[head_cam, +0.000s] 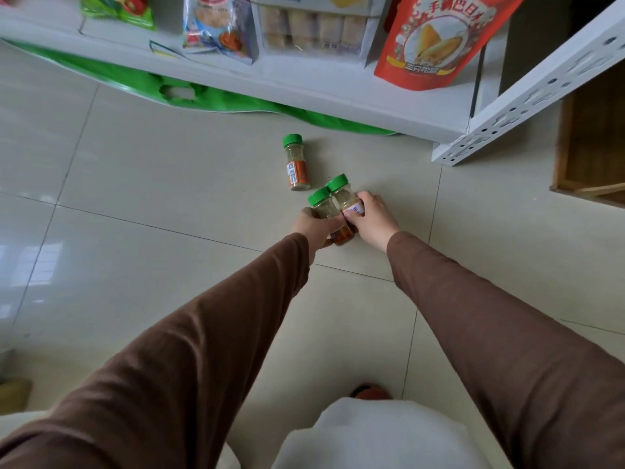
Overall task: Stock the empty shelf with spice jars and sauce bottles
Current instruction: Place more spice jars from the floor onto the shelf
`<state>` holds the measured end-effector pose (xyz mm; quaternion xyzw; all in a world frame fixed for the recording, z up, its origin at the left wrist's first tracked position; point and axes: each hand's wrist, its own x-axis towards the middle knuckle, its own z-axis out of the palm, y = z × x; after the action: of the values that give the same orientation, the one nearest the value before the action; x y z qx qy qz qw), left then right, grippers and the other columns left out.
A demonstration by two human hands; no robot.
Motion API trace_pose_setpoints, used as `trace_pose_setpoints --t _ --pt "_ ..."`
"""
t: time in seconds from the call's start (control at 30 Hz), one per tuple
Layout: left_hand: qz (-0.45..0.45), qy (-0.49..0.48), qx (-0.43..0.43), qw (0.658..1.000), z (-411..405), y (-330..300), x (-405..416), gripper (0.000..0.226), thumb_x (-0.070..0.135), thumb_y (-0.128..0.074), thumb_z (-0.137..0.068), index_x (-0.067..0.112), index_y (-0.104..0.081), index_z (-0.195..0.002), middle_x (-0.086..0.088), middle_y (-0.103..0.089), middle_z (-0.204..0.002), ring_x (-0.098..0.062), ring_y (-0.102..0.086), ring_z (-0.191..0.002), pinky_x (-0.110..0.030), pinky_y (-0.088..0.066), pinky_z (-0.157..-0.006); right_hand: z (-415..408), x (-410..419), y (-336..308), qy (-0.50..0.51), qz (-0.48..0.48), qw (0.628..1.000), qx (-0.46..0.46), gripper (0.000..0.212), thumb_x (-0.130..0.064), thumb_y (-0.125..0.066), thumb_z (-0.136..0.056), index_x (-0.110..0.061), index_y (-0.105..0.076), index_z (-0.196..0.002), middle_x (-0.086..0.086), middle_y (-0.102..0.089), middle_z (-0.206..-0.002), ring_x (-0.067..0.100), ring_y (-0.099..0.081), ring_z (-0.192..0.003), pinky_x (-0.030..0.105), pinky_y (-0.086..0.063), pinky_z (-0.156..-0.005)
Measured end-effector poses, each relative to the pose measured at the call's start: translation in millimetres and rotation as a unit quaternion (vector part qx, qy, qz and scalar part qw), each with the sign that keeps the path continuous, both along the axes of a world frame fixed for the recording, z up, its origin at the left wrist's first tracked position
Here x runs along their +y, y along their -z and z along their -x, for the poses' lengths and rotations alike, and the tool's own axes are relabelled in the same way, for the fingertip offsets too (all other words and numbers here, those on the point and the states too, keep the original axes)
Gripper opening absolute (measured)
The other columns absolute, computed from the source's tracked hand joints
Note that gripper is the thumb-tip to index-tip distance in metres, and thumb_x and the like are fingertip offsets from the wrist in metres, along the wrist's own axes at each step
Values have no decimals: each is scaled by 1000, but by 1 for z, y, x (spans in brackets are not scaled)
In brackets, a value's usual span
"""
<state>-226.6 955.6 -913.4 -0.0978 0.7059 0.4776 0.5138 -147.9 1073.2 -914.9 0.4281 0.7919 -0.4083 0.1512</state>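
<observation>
Three green-capped spice jars with orange labels are on the tiled floor below the white shelf (355, 93). My left hand (314, 228) grips one jar (324, 206) around its body. My right hand (373, 214) grips a second jar (342, 194) right beside it; the two jars touch. The third jar (297, 163) lies alone on the floor a little farther away, near the shelf. Both arms in brown sleeves reach forward and down.
The shelf holds snack bags, among them a red pouch (436, 38) and a clear pack of rolls (314, 28). A green bag (176, 89) lies on the floor under the shelf. The perforated white upright (527, 99) stands at right, beside wooden furniture (592, 140).
</observation>
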Motion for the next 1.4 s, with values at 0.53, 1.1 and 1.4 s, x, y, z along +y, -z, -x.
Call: trace_pose_setpoints --t 0.53,1.1,1.4 --pt "-78 -8 138 987 87 -458 -87 33 8 -77 -82 8 -59 -110 -9 -67 -95 -26 -66 -85 -38 -58 -73 67 -88 -481 73 29 979 187 33 -19 -63 -96 -13 -51 -126 -5 -60 -99 22 -60 -94 42 -53 -87" --pt "-188 10 388 902 298 -861 -122 38 15 -79 -81 14 -63 -115 1 -72 -102 -14 -69 -84 -29 -57 -73 261 -124 -853 57 -39 904 421 40 -13 -68 -92 -14 -52 -129 3 -64 -117 11 -61 -92 14 -48 -81" --pt "-178 -6 468 866 414 -895 -85 42 16 -77 -83 15 -61 -122 3 -69 -106 -13 -66 -89 -27 -55 -79 365 -84 -873 49 -27 901 430 39 -14 -67 -94 -16 -51 -129 -7 -60 -103 5 -58 -85 11 -43 -72"
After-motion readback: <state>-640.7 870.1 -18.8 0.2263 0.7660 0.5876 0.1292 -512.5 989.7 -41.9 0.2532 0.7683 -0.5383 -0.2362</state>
